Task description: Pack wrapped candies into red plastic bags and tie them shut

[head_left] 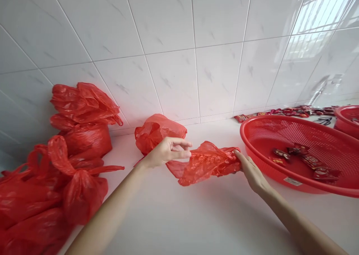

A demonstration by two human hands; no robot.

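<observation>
A crumpled red plastic bag (210, 161) is stretched sideways above the white surface, in front of me. My right hand (254, 172) grips its right end, with the thumb on top and the other fingers hidden behind the plastic. At the bag's left end is my left hand (168, 153), its fingers extended and a gap showing between thumb and fingers. The left fingertips are close against the plastic; whether they touch it I cannot tell. Just behind the left hand, another red plastic bag (161, 129) rests by the wall.
Several filled, knotted red bags (84, 195) are piled at the left. At the right stands a red plastic basket (269, 131) with a few small wrapped packets (311, 161) inside. More packets (280, 113) lie along the wall, near a second red basket (340, 114).
</observation>
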